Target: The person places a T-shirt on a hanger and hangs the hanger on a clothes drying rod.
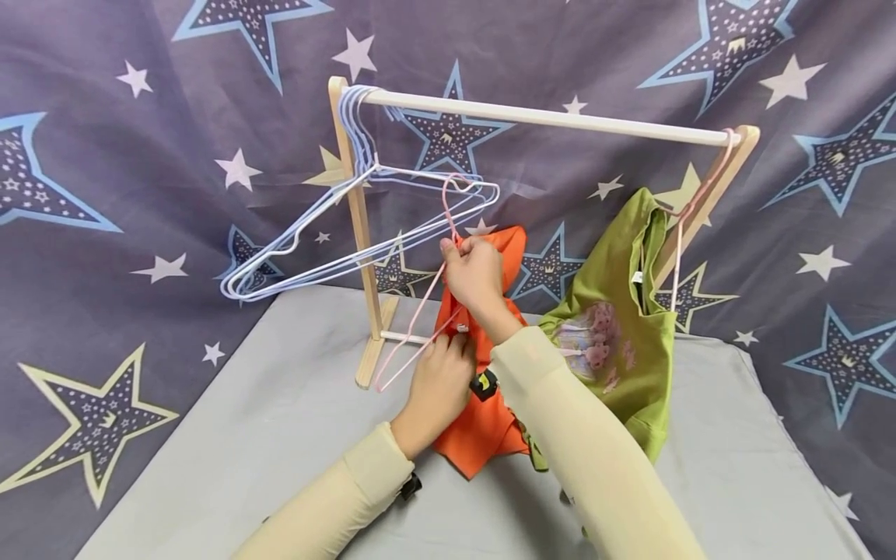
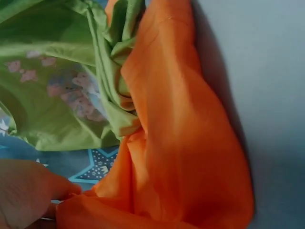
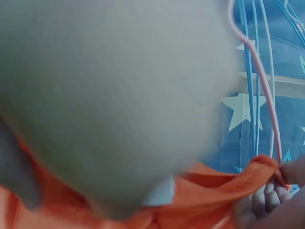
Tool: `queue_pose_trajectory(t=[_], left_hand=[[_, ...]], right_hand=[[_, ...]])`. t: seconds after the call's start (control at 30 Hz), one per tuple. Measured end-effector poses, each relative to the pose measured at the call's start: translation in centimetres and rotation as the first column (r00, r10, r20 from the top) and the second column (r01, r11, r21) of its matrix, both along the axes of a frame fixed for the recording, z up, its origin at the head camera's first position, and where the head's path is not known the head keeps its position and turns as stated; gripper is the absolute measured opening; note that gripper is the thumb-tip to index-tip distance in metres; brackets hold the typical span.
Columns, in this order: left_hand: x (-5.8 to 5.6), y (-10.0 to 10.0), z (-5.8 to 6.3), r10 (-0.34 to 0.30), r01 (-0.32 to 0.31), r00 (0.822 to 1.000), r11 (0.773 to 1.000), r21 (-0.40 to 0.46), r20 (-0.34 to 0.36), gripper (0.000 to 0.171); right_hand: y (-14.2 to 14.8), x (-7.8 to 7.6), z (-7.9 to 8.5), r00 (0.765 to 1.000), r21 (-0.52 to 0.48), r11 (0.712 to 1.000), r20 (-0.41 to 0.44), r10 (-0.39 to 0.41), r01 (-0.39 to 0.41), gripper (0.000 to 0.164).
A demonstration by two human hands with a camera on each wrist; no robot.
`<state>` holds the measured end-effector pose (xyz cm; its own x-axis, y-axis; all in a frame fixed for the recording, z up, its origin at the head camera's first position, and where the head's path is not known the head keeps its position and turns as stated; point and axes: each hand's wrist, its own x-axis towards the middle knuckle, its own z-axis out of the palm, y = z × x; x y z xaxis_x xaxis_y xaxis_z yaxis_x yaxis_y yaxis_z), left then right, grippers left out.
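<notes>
My right hand (image 1: 477,274) pinches a pink hanger (image 1: 414,315) just below its hook, against an orange garment (image 1: 483,428). One end of the hanger sticks out to the left, outside the cloth; the other side is hidden behind my hand and the fabric. Lower down, my left hand (image 1: 442,377) grips the garment's edge close to the hanger's lower bar. In the right wrist view, the left fingers (image 3: 271,198) hold gathered orange cloth beside the pink wire. The garment hangs down toward the grey surface in folds.
A wooden rack with a white rail (image 1: 546,117) stands behind my hands. Several blue and white hangers (image 1: 301,225) hang at its left end. A green shirt (image 1: 616,342) with a printed picture hangs on another pink hanger (image 1: 700,194) at the right, close beside the orange garment.
</notes>
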<state>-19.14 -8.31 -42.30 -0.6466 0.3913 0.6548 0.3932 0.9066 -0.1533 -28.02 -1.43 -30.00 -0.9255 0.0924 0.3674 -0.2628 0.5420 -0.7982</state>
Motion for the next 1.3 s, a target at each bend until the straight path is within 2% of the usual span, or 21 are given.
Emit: queue_pose_trajectory(t=[0.17,0.33,0.47,0.57,0.7,0.83,0.97,1.07,1.13,1.2,1.23,1.3], left_hand=[[0.1,-0.1,-1.0,0.056,-0.056,0.998,0.998,-0.027,0.006,0.012],[0.9,-1.3,-1.2,0.028,-0.027,0.999,1.000,-0.011,0.030,0.013],[1.9,-2.8,-1.0,-0.010,0.007,0.999,0.997,0.078,0.041,0.013],[2.9,-3.8,-1.0,-0.053,0.049,0.998,0.984,0.172,0.021,0.017],[4.1,-5.4,-1.3,-0.146,0.155,0.988,0.952,0.263,-0.055,0.018],[4.6,-7.2,-1.3,-0.228,0.280,0.956,0.899,0.338,-0.184,0.021],[4.4,-8.6,-0.6,-0.308,0.411,0.901,0.833,0.371,-0.305,0.025],[4.1,-9.0,0.5,-0.377,0.511,0.846,0.777,0.368,-0.378,0.025],[3.9,-9.1,1.5,-0.408,0.554,0.818,0.748,0.366,-0.405,0.026],[3.6,-9.1,2.5,-0.415,0.565,0.813,0.732,0.381,-0.408,0.027],[3.5,-9.1,3.0,-0.408,0.552,0.823,0.736,0.392,-0.394,0.028],[3.1,-9.2,4.2,-0.384,0.505,0.856,0.760,0.408,-0.345,0.031]], right_hand=[[0.5,-0.3,0.5,1.000,0.024,1.000,0.007,-0.017,0.017,0.038],[1.0,-0.8,0.7,1.000,0.063,0.998,-0.003,-0.022,0.022,0.039],[1.5,-1.1,0.9,0.999,0.084,0.996,-0.029,-0.029,0.031,0.041],[1.8,-1.3,1.1,0.999,0.074,0.997,-0.039,-0.018,0.021,0.043],[2.2,-1.5,1.1,1.000,0.035,0.999,-0.026,-0.011,0.011,0.042],[2.6,-1.7,0.9,0.999,0.021,0.999,0.001,-0.045,0.045,0.037],[2.8,-1.8,0.6,0.998,0.031,0.997,0.017,-0.066,0.066,0.031],[2.8,-1.8,0.2,0.998,0.040,0.997,0.029,-0.061,0.060,0.031],[2.7,-1.8,-0.1,0.998,0.049,0.997,0.028,-0.059,0.057,0.031],[2.6,-1.8,-0.4,0.998,0.055,0.997,0.026,-0.063,0.061,0.031],[2.5,-1.8,-0.5,0.997,0.056,0.996,0.027,-0.066,0.064,0.031],[2.4,-1.7,-0.7,0.997,0.042,0.997,0.036,-0.071,0.069,0.031]])
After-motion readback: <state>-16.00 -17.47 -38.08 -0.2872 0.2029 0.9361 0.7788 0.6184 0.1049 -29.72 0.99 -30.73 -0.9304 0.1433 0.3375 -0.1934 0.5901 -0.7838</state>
